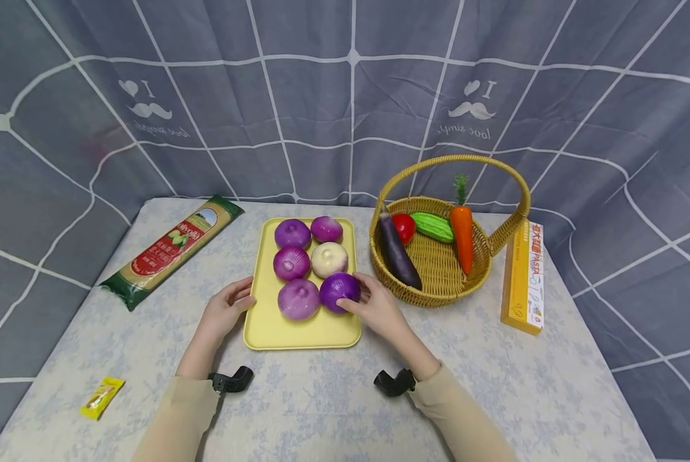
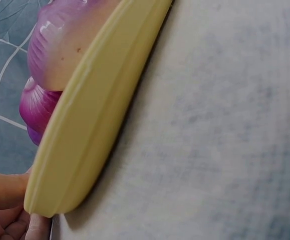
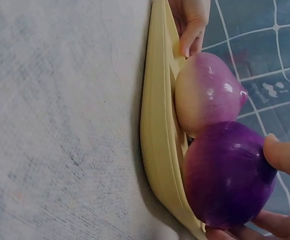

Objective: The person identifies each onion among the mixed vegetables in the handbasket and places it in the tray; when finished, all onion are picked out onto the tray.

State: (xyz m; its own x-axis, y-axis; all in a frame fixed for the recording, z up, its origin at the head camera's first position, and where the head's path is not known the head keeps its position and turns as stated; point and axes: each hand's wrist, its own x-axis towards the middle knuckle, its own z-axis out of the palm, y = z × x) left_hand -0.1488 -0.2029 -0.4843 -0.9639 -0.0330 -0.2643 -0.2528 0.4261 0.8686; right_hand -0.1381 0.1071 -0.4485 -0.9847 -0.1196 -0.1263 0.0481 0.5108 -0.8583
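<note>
right hand (image 1: 379,308) fingers curled round front-right purple onion (image 1: 340,292), left hand (image 1: 225,312) fingers straight on yellow tray (image 1: 299,330) left edge, wicker basket (image 1: 437,282) close right

Person wearing long beige sleeves (image 1: 466,417); black wrist-mounted camera clips (image 1: 394,382) showing at both cuffs; hands bare.
</note>
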